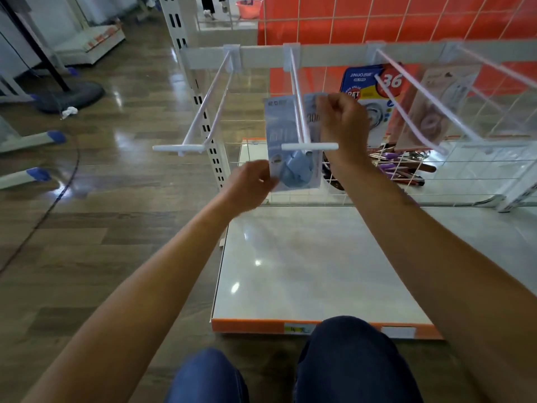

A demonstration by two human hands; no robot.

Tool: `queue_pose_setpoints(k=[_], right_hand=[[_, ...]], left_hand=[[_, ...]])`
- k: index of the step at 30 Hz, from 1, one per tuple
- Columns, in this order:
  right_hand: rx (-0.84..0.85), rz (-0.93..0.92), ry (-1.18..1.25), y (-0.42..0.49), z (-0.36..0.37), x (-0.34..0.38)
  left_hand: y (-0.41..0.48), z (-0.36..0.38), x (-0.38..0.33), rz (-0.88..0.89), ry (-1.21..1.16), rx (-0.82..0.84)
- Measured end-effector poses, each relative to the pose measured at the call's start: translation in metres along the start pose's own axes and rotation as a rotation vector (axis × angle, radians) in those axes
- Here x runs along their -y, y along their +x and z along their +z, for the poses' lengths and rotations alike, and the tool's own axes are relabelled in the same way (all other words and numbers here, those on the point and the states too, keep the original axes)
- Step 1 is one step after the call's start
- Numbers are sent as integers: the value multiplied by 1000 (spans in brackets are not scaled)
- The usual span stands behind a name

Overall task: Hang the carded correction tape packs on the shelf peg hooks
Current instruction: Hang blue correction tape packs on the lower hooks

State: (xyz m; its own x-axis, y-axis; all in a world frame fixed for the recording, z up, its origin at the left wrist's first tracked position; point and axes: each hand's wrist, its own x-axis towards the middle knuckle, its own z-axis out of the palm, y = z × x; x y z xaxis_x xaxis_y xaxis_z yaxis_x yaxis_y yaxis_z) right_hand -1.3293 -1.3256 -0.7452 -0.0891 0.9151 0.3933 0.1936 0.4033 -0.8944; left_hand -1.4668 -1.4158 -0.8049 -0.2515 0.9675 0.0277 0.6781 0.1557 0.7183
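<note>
Pale blue carded correction tape pack [280,132], apparently threaded midway along the white two-wire peg hook [309,146]. Left hand [251,181] pinches its lower corner and right hand [344,123] pinches its top edge. Keep the card square and slide it toward the white back rail [261,55].

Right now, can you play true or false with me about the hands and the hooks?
1. Both hands hold the blue pack. True: the left hand pinches its bottom corner, and the right hand grips its top.
2. The leftmost hook has a pack on it. False: it is bare.
3. A pack marked 36 hangs to the right of the blue pack. True.
4. The wall behind the hooks is green. False: it is orange-red.
5. The blue pack lies flat on the shelf. False: it is held up at the middle hook.
</note>
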Motion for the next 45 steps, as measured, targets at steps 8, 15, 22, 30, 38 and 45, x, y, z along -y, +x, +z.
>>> queue_pose_setpoints(k=[8, 15, 22, 30, 38, 45], right_hand=[[-2, 190, -213, 83, 45, -10], [-14, 200, -201, 84, 55, -18], [-7, 88, -298, 13, 56, -43], [527, 153, -745, -86, 11, -1], [727, 387, -826, -124, -61, 121], [734, 321, -746, -118, -109, 261]], left_hand=[[71, -16, -21, -91, 161, -86], [80, -14, -26, -153, 178, -59], [62, -2, -18, -176, 503, 0], [-19, -3, -49, -269, 549, 139], [-108, -66, -150, -280, 526, 459], [-157, -161, -259, -219, 570, 416]])
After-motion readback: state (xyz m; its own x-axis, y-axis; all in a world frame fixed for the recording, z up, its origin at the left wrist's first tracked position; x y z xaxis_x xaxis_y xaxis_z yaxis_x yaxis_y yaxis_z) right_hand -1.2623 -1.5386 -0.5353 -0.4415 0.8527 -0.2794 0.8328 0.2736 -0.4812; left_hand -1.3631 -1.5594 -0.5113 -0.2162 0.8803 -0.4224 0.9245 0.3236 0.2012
